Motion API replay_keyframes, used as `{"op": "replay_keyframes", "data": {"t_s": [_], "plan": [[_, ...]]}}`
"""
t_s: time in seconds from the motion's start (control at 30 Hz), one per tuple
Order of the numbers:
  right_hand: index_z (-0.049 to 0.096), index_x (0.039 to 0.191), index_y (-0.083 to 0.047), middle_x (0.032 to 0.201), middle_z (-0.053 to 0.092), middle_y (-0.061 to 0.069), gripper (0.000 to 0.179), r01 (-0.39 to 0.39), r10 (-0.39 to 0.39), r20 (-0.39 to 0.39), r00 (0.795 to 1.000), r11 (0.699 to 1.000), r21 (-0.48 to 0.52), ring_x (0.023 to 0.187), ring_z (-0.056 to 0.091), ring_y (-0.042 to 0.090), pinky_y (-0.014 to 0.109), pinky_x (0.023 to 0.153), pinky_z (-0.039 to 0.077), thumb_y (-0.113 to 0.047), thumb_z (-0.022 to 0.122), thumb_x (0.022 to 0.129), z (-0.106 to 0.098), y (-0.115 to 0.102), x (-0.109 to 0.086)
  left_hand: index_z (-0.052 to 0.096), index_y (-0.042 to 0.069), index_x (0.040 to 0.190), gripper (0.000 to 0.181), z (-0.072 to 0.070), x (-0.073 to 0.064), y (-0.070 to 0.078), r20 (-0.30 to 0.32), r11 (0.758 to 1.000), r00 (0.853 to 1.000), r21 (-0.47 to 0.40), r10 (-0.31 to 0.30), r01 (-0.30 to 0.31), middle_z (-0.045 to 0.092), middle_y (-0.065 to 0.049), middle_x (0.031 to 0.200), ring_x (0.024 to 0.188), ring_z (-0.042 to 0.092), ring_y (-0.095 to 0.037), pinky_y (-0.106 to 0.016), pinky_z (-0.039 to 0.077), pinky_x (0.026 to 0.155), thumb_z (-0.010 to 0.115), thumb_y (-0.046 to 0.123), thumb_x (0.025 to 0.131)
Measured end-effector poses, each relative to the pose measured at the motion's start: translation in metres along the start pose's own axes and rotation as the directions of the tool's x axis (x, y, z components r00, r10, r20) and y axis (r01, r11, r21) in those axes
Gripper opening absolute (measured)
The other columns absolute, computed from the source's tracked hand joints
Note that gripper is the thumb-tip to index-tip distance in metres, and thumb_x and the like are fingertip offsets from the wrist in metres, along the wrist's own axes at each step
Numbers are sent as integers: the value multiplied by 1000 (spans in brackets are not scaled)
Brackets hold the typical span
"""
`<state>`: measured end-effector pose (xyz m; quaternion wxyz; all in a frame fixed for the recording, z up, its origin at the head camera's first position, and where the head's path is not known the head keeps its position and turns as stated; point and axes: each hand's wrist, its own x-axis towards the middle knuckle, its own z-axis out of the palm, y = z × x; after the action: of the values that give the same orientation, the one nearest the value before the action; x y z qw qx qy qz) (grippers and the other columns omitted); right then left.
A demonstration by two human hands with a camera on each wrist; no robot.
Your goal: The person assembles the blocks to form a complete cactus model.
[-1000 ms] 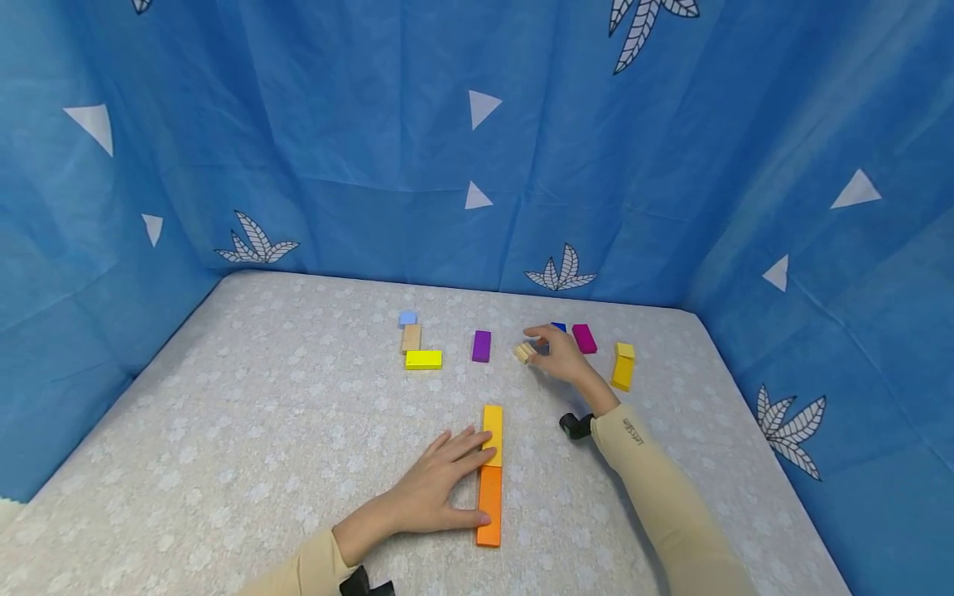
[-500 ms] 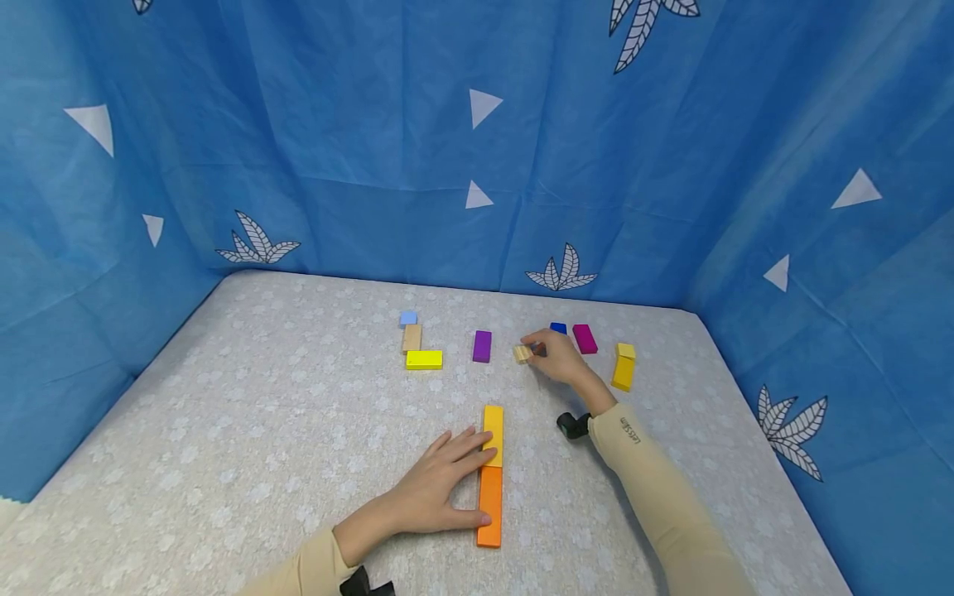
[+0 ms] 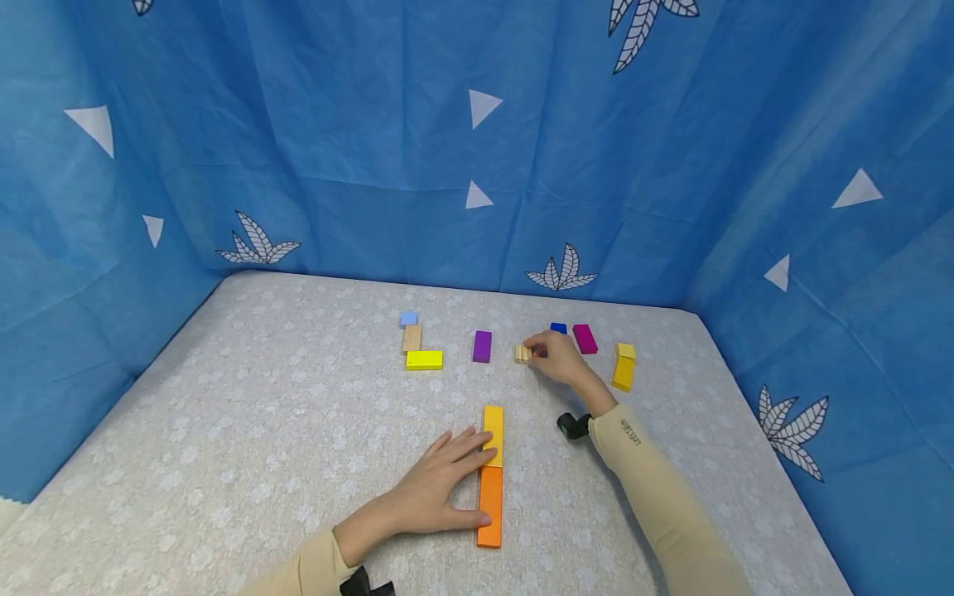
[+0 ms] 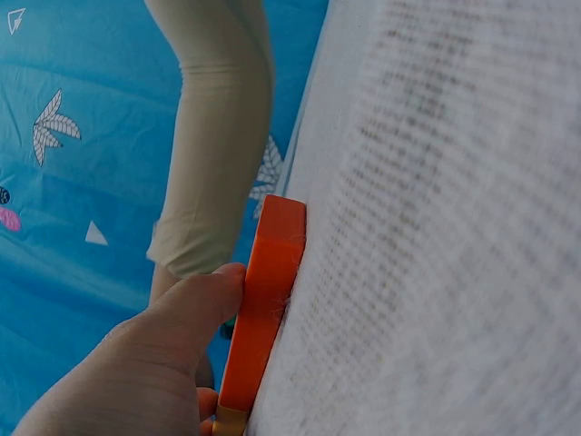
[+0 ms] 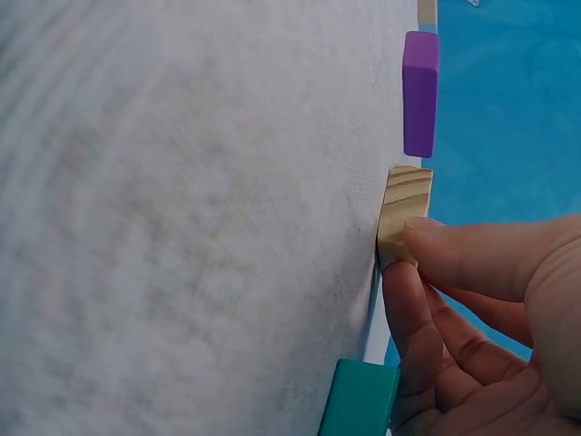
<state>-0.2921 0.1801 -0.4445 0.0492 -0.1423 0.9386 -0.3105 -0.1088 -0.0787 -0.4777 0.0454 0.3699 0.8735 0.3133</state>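
My left hand [image 3: 428, 492] rests with spread fingers on two blocks laid end to end, a yellow-orange block [image 3: 494, 422] and an orange block [image 3: 489, 497]. In the left wrist view its thumb presses the side of the orange block [image 4: 272, 272]. Farther out, my right hand [image 3: 559, 360] pinches a small plain wooden block [image 3: 522, 354] between thumb and fingers. Brown grain lines cross the wooden block [image 5: 406, 193] in the right wrist view, where it stands close over the cloth. The fingers hide part of it.
A purple block [image 3: 482, 347] stands left of the right hand. Blue [image 3: 558, 328], magenta [image 3: 585, 338] and yellow [image 3: 623, 372] blocks lie around its right. A teal block [image 5: 359, 400] shows near the right wrist. Farther left are bright yellow [image 3: 424, 360], tan [image 3: 412, 338] and light blue [image 3: 408, 318] blocks.
The wooden block has turned from slanted to nearly square with the table, and the right hand's fingers have drawn closer round it. My left hand and its two blocks have stayed still.
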Motion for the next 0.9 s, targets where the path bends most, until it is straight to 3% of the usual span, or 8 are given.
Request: {"op": "replay_keyframes", "data": {"t_s": [0.5,0.77,0.9], "plan": [[70,116,-3,114,67,15,26,15,-13,-41,999,998,60,95,64,27,37,81,58,-9,69,90,1,-1,-11,46,17,147,80,0,1,-2,1,1000,1000,-14,-1,1,31,1,160,150,22,-26,-57,16,120,64,62,84],[71,111,-1,108,69,16,23,149,-145,-40,989,981,121,87,66,24,34,76,59,-6,71,88,8,-9,-26,46,16,147,79,-2,1,-1,-1,1000,1000,-16,4,-4,31,0,160,150,23,-27,-58,17,120,65,61,84],[72,111,-3,108,69,14,24,147,-148,-5,989,979,139,88,67,22,37,80,59,-8,73,87,11,-16,-32,47,16,146,79,-1,1,-1,-7,1000,1000,-8,9,-9,32,0,160,150,24,-27,-58,18,119,65,61,84]]}}
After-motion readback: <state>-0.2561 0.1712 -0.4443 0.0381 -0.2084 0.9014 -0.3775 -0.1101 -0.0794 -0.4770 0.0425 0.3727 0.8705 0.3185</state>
